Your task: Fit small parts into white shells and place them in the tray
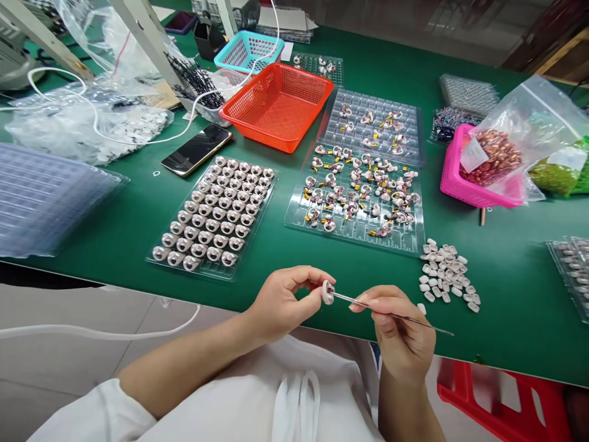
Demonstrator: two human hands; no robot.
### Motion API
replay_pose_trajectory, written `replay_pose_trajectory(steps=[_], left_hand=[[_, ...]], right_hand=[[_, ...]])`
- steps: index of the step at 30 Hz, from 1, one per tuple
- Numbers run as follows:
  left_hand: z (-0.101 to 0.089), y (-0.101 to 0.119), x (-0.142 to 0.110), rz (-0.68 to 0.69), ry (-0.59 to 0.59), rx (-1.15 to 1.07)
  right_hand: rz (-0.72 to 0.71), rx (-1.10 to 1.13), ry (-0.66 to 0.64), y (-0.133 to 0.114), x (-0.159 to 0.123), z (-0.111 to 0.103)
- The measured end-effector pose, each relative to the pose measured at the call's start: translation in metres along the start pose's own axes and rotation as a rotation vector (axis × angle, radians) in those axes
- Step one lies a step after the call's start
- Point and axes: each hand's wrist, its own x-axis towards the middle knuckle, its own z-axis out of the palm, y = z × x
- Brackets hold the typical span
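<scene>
Between the thumb and forefinger of my left hand [288, 301] is a small white earbud shell [327, 293], held over the table's front edge. My right hand [400, 328] pinches a thin metal pick [407, 318] like a pen, and its tip meets the shell's inner side. Beyond my hands, a clear tray [294, 221] carries many loose earbud parts with red wires and yellow tabs. Left of it, another clear tray [216, 269] holds rows of shiny earbud shells. A pile of small white caps [444, 276] lies to the right of my right hand.
An orange basket [280, 110], a blue basket [248, 52] and a phone [197, 150] sit at the back left. Stacked clear trays [50, 202] lie far left. At right are a pink basket [478, 190] with bagged parts and a red stool [497, 399] below.
</scene>
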Motion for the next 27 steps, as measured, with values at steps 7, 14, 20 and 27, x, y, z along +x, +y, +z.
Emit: replay_pose_trajectory(steps=[7, 14, 20, 27], left_hand=[[-0.001, 0.001, 0.0, 0.098, -0.048, 0.115], [0.001, 0.001, -0.001, 0.249, -0.047, 0.233], [0.0, 0.002, 0.0, 0.158, -0.041, 0.158], [-0.002, 0.002, 0.012, -0.337, -0.029, -0.448]], right_hand=[[0.003, -0.079, -0.118, -0.008, 0.007, -0.01], [0.011, -0.084, -0.144, -0.008, 0.007, -0.013], [0.0, -0.039, -0.007, -0.008, 0.006, -0.006], [0.139, 0.009, 0.117, 0.0, 0.001, 0.008]])
